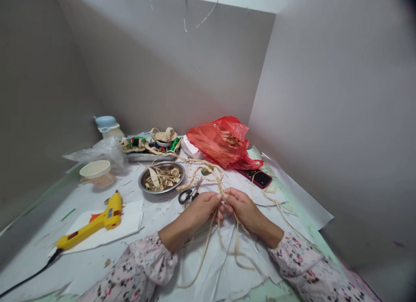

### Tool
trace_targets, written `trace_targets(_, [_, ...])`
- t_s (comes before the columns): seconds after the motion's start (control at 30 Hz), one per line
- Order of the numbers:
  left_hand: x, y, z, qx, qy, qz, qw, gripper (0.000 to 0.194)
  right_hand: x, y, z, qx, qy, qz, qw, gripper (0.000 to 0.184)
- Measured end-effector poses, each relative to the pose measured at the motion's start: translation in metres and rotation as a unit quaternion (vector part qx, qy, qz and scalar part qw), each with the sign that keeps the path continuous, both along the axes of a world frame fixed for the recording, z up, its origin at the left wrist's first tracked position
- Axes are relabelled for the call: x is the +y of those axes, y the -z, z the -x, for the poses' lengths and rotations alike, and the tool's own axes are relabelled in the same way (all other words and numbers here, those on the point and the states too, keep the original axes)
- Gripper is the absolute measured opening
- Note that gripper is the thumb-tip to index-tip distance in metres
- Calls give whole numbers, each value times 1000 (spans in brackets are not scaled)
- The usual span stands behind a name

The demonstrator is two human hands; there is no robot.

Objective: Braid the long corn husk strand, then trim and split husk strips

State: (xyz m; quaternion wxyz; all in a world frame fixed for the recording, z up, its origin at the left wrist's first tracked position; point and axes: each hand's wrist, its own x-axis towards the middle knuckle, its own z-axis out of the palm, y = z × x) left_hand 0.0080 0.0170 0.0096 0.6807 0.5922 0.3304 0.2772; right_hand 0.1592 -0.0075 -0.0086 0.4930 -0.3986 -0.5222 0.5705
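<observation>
Between my two hands is the working end of a braided straw cord [219,180]. My left hand [206,206] pinches it from the left, and my right hand [240,206] pinches it from the right, thumbs close together. Loose straw strands [208,243] hang from under my fingers toward the table's near edge. Beyond my hands the finished braid loops back across the paper toward a tray. Black-handled scissors [185,196] lie just left of my left hand, partly hidden by it. A small spool [207,170] rests beside the braid.
A metal bowl [143,185] holds straw scraps. At left lie a yellow glue gun [87,232] and a plastic tub [97,174]. Behind are a loaded tray [152,157], a bottle [108,126] and a red plastic bag [211,141]. A phone [260,179] lies at right. Grey partitions enclose the table.
</observation>
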Motion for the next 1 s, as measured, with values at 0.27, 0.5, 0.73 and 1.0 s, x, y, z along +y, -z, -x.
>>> trace_targets(0.27, [10,-4,8,160,22,-190,968,43,-1,-1,-5,-137,18,-77,987,24])
trace_targets(0.5, [10,-1,6,219,-55,-189,956,32,-2,-8,-11,-247,57,-113,961,22])
trace_targets(0.73, [9,-1,2,232,-115,-190,947,30,5,-8,-11,-217,87,28,972,21])
trace_targets(1.0, [-1,5,-5,101,-175,-30,979,28,-17,-20,10,-316,178,-70,929,18])
